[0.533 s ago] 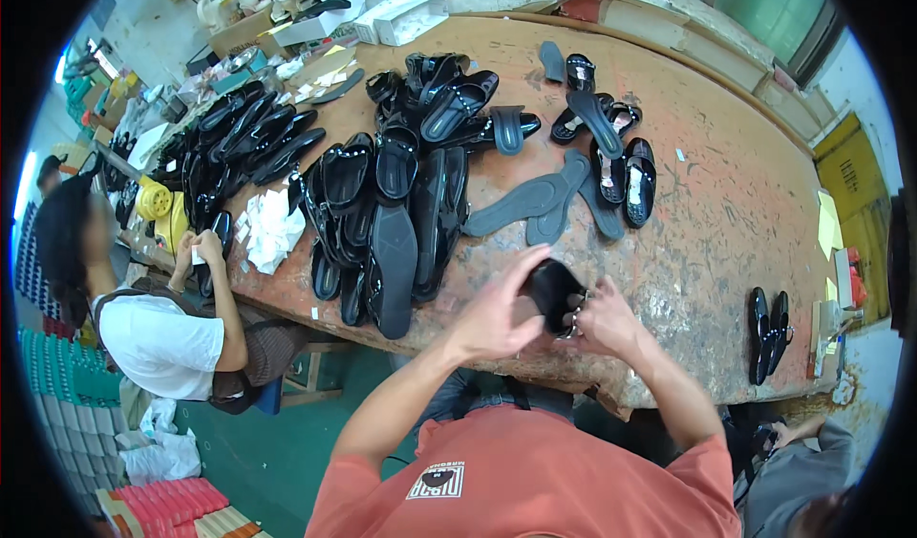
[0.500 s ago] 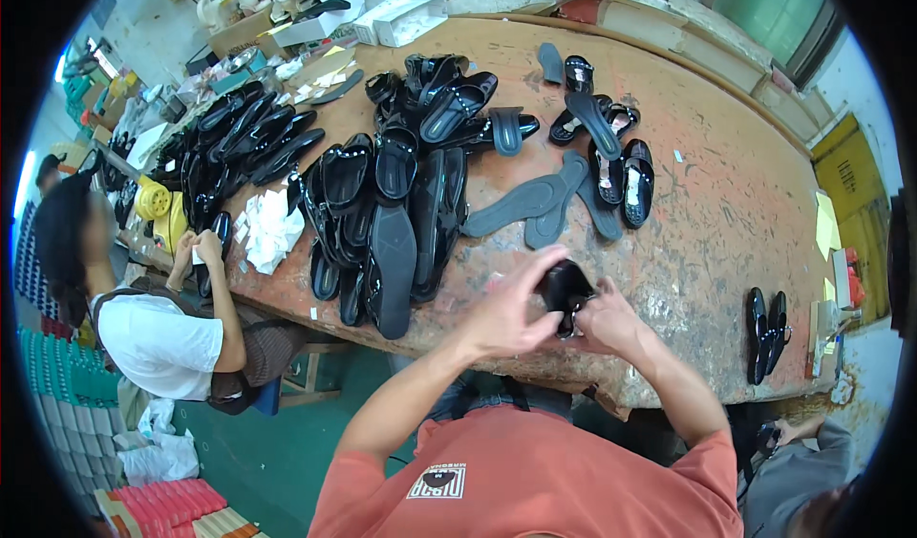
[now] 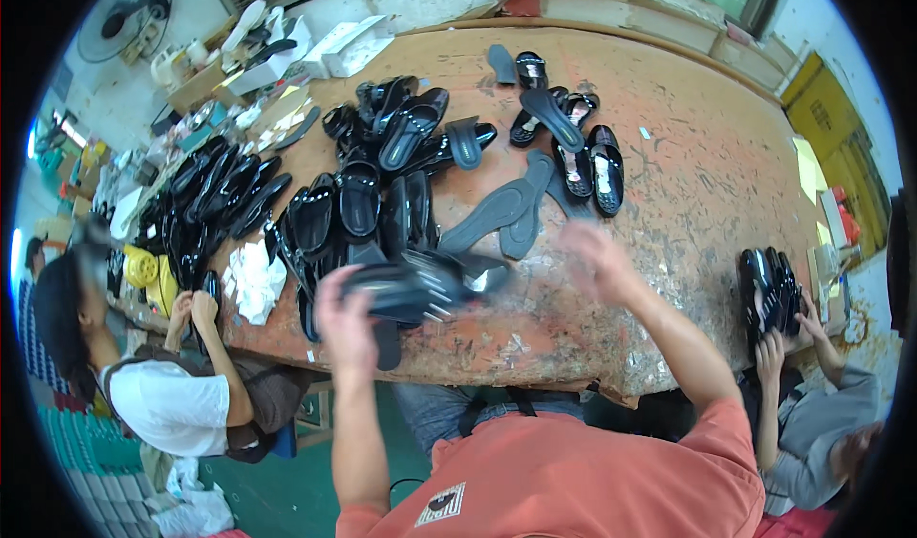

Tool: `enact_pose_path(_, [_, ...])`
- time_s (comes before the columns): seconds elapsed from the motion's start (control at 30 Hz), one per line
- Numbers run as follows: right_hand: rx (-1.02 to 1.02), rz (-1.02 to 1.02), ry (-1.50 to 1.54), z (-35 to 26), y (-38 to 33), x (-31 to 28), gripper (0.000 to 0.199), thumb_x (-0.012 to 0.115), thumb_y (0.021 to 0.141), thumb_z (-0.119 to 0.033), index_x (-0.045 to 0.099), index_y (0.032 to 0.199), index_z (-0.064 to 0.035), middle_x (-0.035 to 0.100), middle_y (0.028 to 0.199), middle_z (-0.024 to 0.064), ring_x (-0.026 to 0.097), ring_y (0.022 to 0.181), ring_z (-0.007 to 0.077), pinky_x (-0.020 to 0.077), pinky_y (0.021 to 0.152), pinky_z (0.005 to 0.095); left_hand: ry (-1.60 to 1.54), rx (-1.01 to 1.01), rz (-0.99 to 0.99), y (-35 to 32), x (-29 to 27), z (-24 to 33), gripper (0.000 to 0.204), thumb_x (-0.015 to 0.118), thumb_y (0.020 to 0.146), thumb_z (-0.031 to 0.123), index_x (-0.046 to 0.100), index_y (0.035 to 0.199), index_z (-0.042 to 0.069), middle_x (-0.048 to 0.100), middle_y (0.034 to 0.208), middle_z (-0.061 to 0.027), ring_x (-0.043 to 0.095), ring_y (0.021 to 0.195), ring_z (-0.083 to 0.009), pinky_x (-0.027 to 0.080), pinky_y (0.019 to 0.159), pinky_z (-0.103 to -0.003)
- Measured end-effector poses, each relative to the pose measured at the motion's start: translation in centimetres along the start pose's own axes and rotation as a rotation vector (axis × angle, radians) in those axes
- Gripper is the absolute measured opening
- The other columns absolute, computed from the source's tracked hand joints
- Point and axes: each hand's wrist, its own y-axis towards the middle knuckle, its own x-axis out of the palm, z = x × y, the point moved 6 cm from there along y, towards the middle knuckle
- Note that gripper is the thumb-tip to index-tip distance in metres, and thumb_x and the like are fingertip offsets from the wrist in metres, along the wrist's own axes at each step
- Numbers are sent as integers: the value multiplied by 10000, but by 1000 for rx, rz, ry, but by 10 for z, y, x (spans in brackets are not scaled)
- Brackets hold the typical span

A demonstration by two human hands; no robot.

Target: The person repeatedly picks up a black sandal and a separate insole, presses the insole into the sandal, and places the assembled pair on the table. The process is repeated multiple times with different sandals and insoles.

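left hand [image 3: 346, 320] grips a black sandal [image 3: 411, 292] by its near end, long axis pointing right, above the counter [image 3: 688, 175] edge. right hand [image 3: 594, 259], blurred, fingers loosely spread, hovers empty just beyond its far tip.

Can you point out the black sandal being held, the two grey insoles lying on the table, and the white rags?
Black sandal [image 3: 406, 292]: head view, on its blurred upper, in the left hand.
Grey insoles [image 3: 497, 208]: head view, middle of the longer insole.
White rags [image 3: 253, 280]: head view, centre of the crumpled heap.
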Motion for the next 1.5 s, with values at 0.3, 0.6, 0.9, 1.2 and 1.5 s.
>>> enact_pose_path(0.3, [269, 361, -370, 71, -17, -8, 369, 785, 793, -126, 770, 1157, -63, 593, 1453, 166, 519, 1369, 380, 419, 1130, 514, 1087, 915, 454, 40, 22, 62, 521, 772, 984, 173, 562, 1399, -61, 617, 1371, -235, 554, 1358, -389, 432, 1162, -487])
enact_pose_path(0.6, [918, 564, 608, 37, -99, -30, 398, 668, 1017, -14, 584, 1399, -89, 757, 975, 56, 672, 794, 137, 553, 735, 306, 784, 486, -502, 73, 352, -119, 450, 758, 978, 329, 726, 1290, 6, 750, 1207, -226, 755, 993, -382, 591, 954, -472])
enact_pose_path(0.9, [1044, 95, -516, -20, -146, -5, 810, 906, 808, -344, 532, 1488, -109, 578, 1352, 230, 577, 1254, 444, 475, 1002, 567, 507, -228, -776, 141, 347, -151, 264, 615, 1024, 184, 768, 1101, -17, 801, 961, -146, 735, 693, -230, 591, 647, -409])
enact_pose_path(1.2, [975, 496, -144, 14, -167, 2, 538, 842, 851, -197, 542, 1262, -22, 635, 1135, 220, 670, 1035, 402, 543, 903, 505, 591, 76, -681, -39, 87, -108, 200, 748, 988, 84, 799, 1155, -15, 785, 969, -124, 739, 948, -216, 563, 878, -350])
enact_pose_path(1.5, [400, -252, 97, -46, -89, -4, 309, 859, 788, -180, 755, 1053, -60, 756, 1076, 91, 728, 997, 304, 587, 892, 411, 766, 270, -330, -91, 42, -130, 363, 854, 916, 166, 776, 1225, -8, 742, 1060, -139, 720, 894, -262, 578, 827, -377])
